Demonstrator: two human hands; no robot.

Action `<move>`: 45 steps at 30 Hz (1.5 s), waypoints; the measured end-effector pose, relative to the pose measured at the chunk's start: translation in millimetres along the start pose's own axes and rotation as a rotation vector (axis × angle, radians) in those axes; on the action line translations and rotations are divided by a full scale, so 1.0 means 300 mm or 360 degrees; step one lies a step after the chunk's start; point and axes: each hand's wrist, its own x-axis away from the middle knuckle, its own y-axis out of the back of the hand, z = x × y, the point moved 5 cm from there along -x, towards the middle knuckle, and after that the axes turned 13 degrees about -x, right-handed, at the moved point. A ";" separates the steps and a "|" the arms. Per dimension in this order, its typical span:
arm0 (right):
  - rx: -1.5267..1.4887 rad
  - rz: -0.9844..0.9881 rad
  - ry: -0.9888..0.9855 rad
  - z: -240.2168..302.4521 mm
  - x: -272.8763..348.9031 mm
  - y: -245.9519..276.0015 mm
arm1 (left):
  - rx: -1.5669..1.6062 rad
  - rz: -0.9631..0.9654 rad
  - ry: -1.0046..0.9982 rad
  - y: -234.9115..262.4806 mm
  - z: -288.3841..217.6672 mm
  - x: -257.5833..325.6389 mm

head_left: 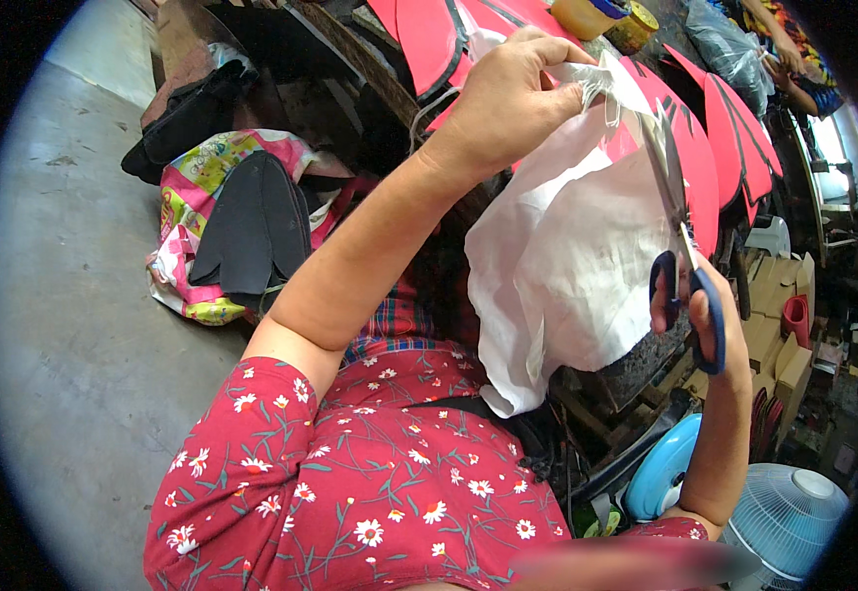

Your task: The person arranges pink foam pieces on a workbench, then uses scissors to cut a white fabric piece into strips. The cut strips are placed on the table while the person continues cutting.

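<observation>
Nearest to you is your own red floral shirt (370, 473), with your 2 forearms reaching up and away past it. Your left hand (520, 94) is closed in a pinch, thumb against fingers, on the frayed top corner of a white cloth (587, 256). The cloth hangs down from that pinch in loose folds, between your 2 arms and in front of your body. Your right hand (715, 315) is closed around the dark-blue handles of the scissors (680, 209), lower and to the right of your left hand.

The key relation is here: the scissors' long axis runs steeply upward, leaning slightly left, along the cloth's right side, with the tips near the pinched corner. Your left hand is the nearer of the 2 to the tips. You cannot tell from this angle whether any cloth lies between the blades.

Beyond the cloth, red pieces (739, 148) with dark lines lie on the desk (672, 30), near a yellow pot (632, 30). To your left, black pieces (252, 227) rest on a colourful bag (175, 261). Farthest, at the upper right, a co-worker's hand (789, 49) shows beside a clear plastic bag (729, 59).
</observation>
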 end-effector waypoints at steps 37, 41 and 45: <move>-0.0119 0.0129 -0.0219 0.028 -0.089 0.017 | 0.0502 0.0537 0.0445 0.030 -0.007 0.065; -0.0246 0.0072 -0.0166 0.018 -0.096 0.029 | 0.0487 0.0486 0.0438 0.038 0.009 0.054; -0.0283 0.0091 -0.0142 0.009 -0.099 0.023 | 0.0557 0.0419 0.0490 0.030 0.029 0.057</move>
